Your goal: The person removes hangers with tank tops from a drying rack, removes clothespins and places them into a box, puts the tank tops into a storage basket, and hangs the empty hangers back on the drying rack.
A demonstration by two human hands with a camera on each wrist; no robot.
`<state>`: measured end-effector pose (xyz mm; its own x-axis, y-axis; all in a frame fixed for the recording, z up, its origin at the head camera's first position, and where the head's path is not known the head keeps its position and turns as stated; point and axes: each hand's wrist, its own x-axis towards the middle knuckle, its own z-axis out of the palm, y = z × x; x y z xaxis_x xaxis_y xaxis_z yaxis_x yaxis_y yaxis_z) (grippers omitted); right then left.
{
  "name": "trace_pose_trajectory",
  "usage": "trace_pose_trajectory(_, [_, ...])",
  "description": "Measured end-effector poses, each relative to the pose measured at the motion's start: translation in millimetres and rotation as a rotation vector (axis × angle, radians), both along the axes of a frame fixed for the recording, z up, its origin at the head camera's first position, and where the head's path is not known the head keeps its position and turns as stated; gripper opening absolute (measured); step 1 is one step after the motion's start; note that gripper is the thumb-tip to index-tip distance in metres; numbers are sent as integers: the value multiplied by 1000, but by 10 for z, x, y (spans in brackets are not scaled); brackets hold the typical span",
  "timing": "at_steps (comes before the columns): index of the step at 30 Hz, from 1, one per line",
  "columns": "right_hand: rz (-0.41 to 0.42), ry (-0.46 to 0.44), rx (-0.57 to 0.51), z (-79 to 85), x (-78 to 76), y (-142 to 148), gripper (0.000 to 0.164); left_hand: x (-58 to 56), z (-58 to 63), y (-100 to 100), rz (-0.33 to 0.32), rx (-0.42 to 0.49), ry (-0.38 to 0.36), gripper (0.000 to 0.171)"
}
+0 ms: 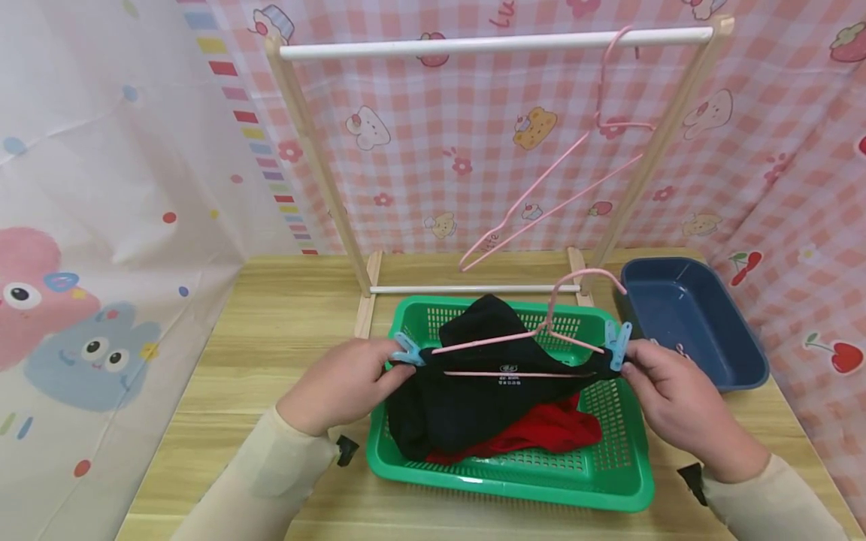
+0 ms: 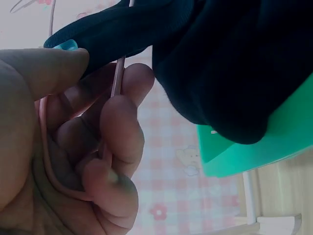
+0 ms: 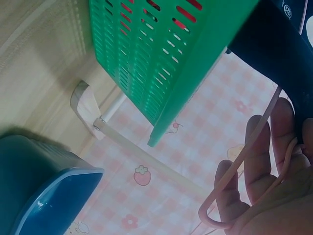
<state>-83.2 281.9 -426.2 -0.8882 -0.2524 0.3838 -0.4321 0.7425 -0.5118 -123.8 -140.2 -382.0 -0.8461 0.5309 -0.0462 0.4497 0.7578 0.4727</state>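
A pink clothes hanger [image 1: 483, 343] is held level over the green basket [image 1: 507, 488], its hook pointing up and back. A black garment [image 1: 453, 406] with a small white print hangs from it, its lower part lying in the basket. Blue clothespins clip the garment near both hanger ends, one left clothespin [image 1: 409, 350] and one right clothespin [image 1: 617, 347]. My left hand [image 1: 341, 385] grips the left end, fingers curled round the hanger [image 2: 118, 81] and thumb against the cloth. At the other end, my right hand [image 1: 683, 409] grips the hanger's looped end [image 3: 208, 208].
Red cloth [image 1: 548, 428] lies in the basket under the black garment. Behind stands a wooden rack with a white top bar [image 1: 433, 48], where a second pink hanger [image 1: 541, 180] hangs at the right. A dark blue basin [image 1: 704, 315] holding small pink items sits right of the basket.
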Motion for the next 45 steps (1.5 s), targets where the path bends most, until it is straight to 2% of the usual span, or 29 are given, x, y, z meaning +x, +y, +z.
trace_pose_trajectory(6, [0, -2, 2, -7, -4, -14, 31, 7, -39, 7, 2, -22, -36, 34])
trace_pose_trajectory(13, [-21, -45, 5, -7, -11, -9, 28, 1, -133, 34, 14, -4, -62, 30])
trace_pose_trajectory(19, [-8, -106, -54, 2, -20, 8, 28, 17, -207, 39, 15, 38, -71, 31])
trace_pose_trajectory(25, [8, -36, -57, -21, -21, 33, 40, 31, -280, 41, -1, 65, -95, 26])
trace_pose_trajectory(31, [49, -57, -111, 1, -23, 20, 54, 42, -377, 52, 33, 89, -144, 22])
trace_pose_trajectory(36, [39, -72, -101, 15, -26, 8, 54, 46, -444, 56, 38, 103, -175, 22])
trace_pose_trajectory(45, [3, -75, -47, 39, -39, -46, 47, 43, -492, 54, 36, 119, -167, 19])
